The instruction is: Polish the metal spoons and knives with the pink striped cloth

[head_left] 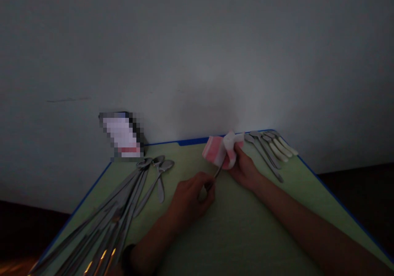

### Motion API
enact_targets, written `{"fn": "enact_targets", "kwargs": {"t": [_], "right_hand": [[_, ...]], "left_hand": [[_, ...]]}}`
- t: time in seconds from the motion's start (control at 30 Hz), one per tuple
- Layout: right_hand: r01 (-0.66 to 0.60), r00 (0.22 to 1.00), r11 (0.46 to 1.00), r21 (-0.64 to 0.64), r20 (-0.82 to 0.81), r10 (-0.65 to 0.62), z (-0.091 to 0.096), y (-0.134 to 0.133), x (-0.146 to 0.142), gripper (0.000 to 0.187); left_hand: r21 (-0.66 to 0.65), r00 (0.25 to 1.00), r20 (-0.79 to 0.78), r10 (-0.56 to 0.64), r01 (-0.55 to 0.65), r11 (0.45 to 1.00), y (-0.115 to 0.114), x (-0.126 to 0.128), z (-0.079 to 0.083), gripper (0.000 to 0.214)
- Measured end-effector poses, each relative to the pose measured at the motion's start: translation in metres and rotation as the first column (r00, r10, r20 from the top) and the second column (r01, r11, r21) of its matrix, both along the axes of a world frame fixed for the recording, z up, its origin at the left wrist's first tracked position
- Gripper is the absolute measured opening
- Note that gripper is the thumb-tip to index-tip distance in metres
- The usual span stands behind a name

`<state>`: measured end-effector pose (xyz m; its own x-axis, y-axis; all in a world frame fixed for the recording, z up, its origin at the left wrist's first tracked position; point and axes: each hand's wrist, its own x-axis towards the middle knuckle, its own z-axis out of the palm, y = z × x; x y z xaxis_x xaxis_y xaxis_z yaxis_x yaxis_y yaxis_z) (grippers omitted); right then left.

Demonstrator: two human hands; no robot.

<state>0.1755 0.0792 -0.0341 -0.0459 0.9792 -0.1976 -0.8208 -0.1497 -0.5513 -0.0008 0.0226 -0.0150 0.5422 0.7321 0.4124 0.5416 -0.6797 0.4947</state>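
My left hand (pixel 194 194) is closed around the handle of a thin metal utensil (pixel 218 171), most likely a spoon, held over the middle of the table. Its far end goes into a pink and white cloth (pixel 215 149), which hides it. Fingers of my right hand (pixel 244 168) are pinched on that cloth, wrapping it about the utensil's end. Left of my left hand lie a few loose spoons (pixel 166 166) beside a long pile of metal cutlery (pixel 107 214). Close to my right hand, several spoons (pixel 264 157) rest in a row, some with white handles (pixel 278 149).
A phone (pixel 121 134) with a blurred screen leans against the grey wall (pixel 197 54) at the back left. The pale green table (pixel 246 235) has a blue edge (pixel 197 141) and meets the wall at the back. Light is dim.
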Motion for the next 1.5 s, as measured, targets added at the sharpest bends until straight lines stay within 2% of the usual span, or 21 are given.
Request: {"fn": "enact_targets", "kwargs": {"t": [0.13, 0.3, 0.4, 0.53, 0.67, 0.77, 0.9, 1.0, 1.17, 1.37, 1.5], "right_hand": [[-0.030, 0.999, 1.000, -0.009, 0.030, 0.030, -0.001, 0.000, 0.001, 0.024], [-0.060, 0.990, 0.998, 0.008, 0.129, 0.059, -0.002, -0.004, 0.003, 0.026], [-0.092, 0.985, 0.995, 0.030, 0.149, 0.086, -0.003, -0.006, 0.004, 0.026], [-0.118, 0.983, 0.993, -0.007, 0.138, 0.117, -0.007, -0.004, 0.004, 0.019], [-0.090, 0.992, 0.996, -0.012, 0.082, 0.091, -0.009, -0.001, 0.004, 0.017], [-0.049, 0.998, 0.999, -0.001, 0.030, 0.049, -0.005, 0.001, 0.002, 0.023], [-0.074, 0.997, 0.997, -0.002, 0.014, 0.074, 0.002, 0.001, 0.001, 0.032], [-0.095, 0.995, 0.995, -0.016, 0.036, 0.096, 0.002, -0.001, 0.002, 0.033], [-0.091, 0.976, 0.996, -0.019, 0.197, 0.092, 0.002, -0.008, 0.004, 0.029], [-0.191, 0.950, 0.981, 0.041, 0.260, 0.174, 0.006, -0.011, 0.005, 0.030], [-0.194, 0.955, 0.980, 0.032, 0.237, 0.181, 0.004, -0.010, 0.006, 0.031]], "left_hand": [[0.006, 0.992, -0.066, -0.110, 0.111, 0.994, -0.002, 0.002, 0.002, 0.008], [0.020, 0.990, -0.004, -0.142, 0.142, 0.990, 0.000, 0.003, -0.004, 0.008], [0.045, 0.989, 0.048, -0.136, 0.134, 0.990, 0.000, 0.001, -0.005, 0.011], [0.041, 0.994, 0.082, -0.078, 0.075, 0.996, 0.000, -0.001, 0.000, 0.008], [0.079, 0.994, 0.102, -0.024, 0.016, 0.997, -0.001, -0.002, 0.003, 0.011], [0.117, 0.992, 0.115, -0.050, 0.036, 0.993, -0.004, -0.002, 0.004, 0.014], [0.128, 0.992, 0.091, -0.084, 0.072, 0.989, -0.008, 0.000, 0.004, 0.016], [0.095, 0.995, 0.055, -0.084, 0.079, 0.992, -0.008, 0.000, 0.001, 0.018], [-0.048, 0.997, 0.010, -0.074, 0.075, 0.996, -0.006, 0.002, 0.000, 0.032], [-0.063, 0.997, 0.006, -0.076, 0.076, 0.995, -0.006, 0.003, 0.004, 0.035], [-0.086, 0.998, -0.012, -0.063, 0.062, 0.994, -0.005, 0.001, 0.003, 0.035]]}}
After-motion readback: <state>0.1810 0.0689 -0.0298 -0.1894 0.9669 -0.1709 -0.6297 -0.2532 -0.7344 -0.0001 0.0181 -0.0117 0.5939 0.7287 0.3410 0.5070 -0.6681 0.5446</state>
